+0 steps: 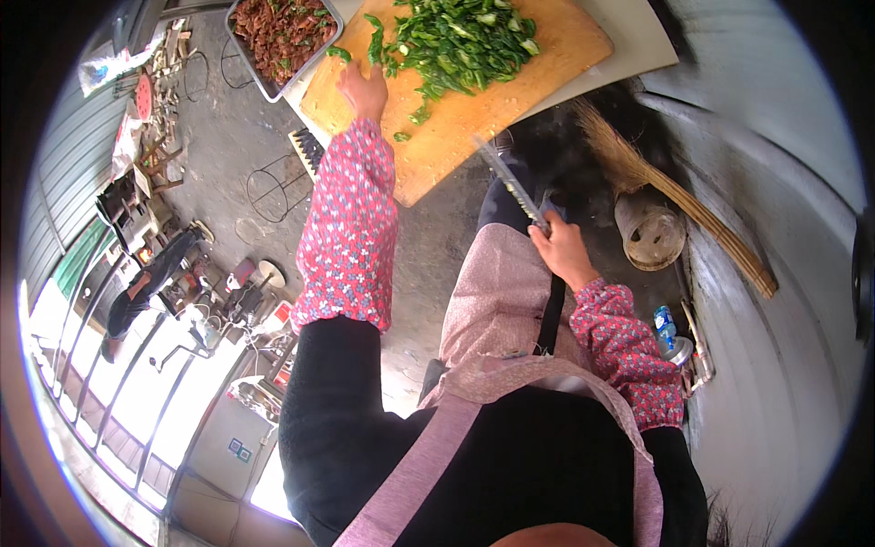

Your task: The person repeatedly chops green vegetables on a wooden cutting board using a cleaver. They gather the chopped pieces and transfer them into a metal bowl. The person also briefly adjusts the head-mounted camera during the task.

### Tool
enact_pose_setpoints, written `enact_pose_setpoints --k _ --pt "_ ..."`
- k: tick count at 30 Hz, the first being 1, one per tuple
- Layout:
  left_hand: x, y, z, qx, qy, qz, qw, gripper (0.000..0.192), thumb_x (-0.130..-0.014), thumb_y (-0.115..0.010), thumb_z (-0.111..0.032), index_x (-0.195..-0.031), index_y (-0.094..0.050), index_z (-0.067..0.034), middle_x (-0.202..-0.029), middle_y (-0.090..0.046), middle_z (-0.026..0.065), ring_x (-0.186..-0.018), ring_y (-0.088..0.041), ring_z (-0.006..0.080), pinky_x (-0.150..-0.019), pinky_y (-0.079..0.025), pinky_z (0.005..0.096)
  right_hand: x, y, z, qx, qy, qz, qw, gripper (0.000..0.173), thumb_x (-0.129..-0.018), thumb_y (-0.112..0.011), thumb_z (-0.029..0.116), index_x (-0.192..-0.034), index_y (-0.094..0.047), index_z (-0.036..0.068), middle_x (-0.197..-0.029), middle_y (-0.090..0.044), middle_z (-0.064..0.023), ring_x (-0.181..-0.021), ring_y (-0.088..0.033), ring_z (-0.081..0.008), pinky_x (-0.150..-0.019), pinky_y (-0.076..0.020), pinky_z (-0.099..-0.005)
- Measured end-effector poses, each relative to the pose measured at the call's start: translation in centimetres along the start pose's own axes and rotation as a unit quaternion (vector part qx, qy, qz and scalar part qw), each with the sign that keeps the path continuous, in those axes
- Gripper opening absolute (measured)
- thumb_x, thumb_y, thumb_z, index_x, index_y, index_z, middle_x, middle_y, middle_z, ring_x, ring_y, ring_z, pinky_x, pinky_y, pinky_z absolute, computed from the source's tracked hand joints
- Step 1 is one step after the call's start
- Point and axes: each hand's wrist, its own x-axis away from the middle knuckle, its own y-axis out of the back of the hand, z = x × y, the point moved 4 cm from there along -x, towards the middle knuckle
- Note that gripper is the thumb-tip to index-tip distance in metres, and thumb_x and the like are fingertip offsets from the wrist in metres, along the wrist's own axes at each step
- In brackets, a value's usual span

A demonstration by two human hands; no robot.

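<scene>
My right hand (pixel 562 249) grips a kitchen knife (pixel 511 183), seen nearly edge-on, with bits stuck along its blade. The knife is off the near edge of a wooden cutting board (pixel 444 161), its tip pointing towards the board. My left hand (pixel 364 92) is at the board's left side, fingers spread, the fingertips by a few loose pieces of green pepper (pixel 375 41). Whether they touch these pieces I cannot tell. A big heap of chopped green peppers (pixel 465 51) covers the far middle of the board. Smaller scraps lie nearer me.
A metal tray (pixel 272 92) of reddish-brown chopped food stands left of the board, on the pale table (pixel 646 51). To my right are a straw broom (pixel 704 219), a bucket (pixel 649 236) and a wall. Another person (pixel 147 280) is far left amid clutter.
</scene>
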Motion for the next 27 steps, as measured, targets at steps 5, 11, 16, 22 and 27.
enact_pose_setpoints --k 5,11,16,22,27 --pt "-4.7 -2.3 -0.7 -0.088 -0.031 0.102 0.990 0.038 -0.082 -0.072 -0.033 -0.100 -0.069 0.000 -0.099 -0.067 0.0192 -0.099 -0.059 0.0352 -0.094 -0.039 0.0433 -5.9 -5.1 5.3 0.122 0.069 0.137 0.981 0.029 -0.090 -0.061 0.031 -0.103 -0.060 0.005 -0.083 -0.065 -0.0281 -0.084 -0.063 -0.0484 -0.076 -0.0504 -0.0566" --pt "-0.2 3.8 -2.1 0.162 -0.022 -0.007 0.987 0.031 -0.084 -0.075 -0.022 -0.102 -0.067 0.001 -0.094 -0.067 0.0134 -0.081 -0.062 0.0258 -0.073 -0.048 0.0363 -12.5 -8.7 8.0 0.185 0.036 0.208 0.960 0.035 -0.089 -0.060 0.036 -0.105 -0.061 0.005 -0.093 -0.066 -0.0275 -0.094 -0.063 -0.0454 -0.083 -0.0504 -0.0553" --pt "10.1 9.1 1.7 0.159 0.163 0.004 0.974 0.029 -0.084 -0.070 -0.008 -0.112 -0.066 -0.003 -0.091 -0.065 0.0128 -0.074 -0.060 0.0209 -0.068 -0.048 0.0327 -16.8 -5.5 8.7 0.190 0.053 0.150 0.969 0.034 -0.089 -0.060 0.038 -0.097 -0.066 0.005 -0.091 -0.068 -0.0231 -0.090 -0.065 -0.0431 -0.080 -0.0519 -0.0514" --pt "17.8 5.3 0.9 0.114 0.125 0.143 0.975 0.030 -0.088 -0.067 -0.015 -0.117 -0.065 -0.007 -0.098 -0.067 0.0185 -0.089 -0.065 0.0390 -0.073 -0.051 0.0458 -18.4 -1.3 11.9 0.111 0.077 0.077 0.988 0.028 -0.089 -0.065 0.026 -0.095 -0.060 -0.001 -0.077 -0.065 -0.0223 -0.075 -0.065 -0.0412 -0.066 -0.0501 -0.0430" --pt "19.4 3.5 -1.4 0.117 0.152 0.124 0.974 0.034 -0.090 -0.065 -0.017 -0.122 -0.063 -0.009 -0.101 -0.068 0.0192 -0.090 -0.066 0.0400 -0.075 -0.052 0.0458 -15.5 -3.5 13.8 0.104 0.063 0.092 0.988 0.028 -0.090 -0.064 0.027 -0.099 -0.061 0.001 -0.082 -0.066 -0.0225 -0.082 -0.065 -0.0414 -0.073 -0.0502 -0.0439"
